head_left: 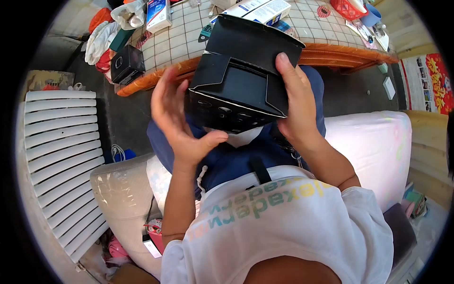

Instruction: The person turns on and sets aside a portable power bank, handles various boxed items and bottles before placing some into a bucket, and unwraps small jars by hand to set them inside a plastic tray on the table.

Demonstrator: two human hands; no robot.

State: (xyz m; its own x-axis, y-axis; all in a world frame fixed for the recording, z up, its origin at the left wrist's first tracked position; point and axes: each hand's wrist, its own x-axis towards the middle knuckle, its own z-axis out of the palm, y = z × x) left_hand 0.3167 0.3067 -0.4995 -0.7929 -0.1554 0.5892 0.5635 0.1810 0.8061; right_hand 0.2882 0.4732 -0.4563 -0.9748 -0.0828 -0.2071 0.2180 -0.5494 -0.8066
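A black cardboard box is held above my lap, its bottom or top flaps folded around a recessed panel and one wide flap raised toward the table. My right hand grips the box's right side, thumb lying on the flap. On the other side, my left hand has its fingers spread and curved beside the box's left edge. Its thumb is near the lower edge; whether it touches the box cannot be made out.
Beyond the box is a table with a checked cover and wooden edge. A second black box sits at its left corner. White-and-blue cartons lie behind the held box. A white slatted rack stands left.
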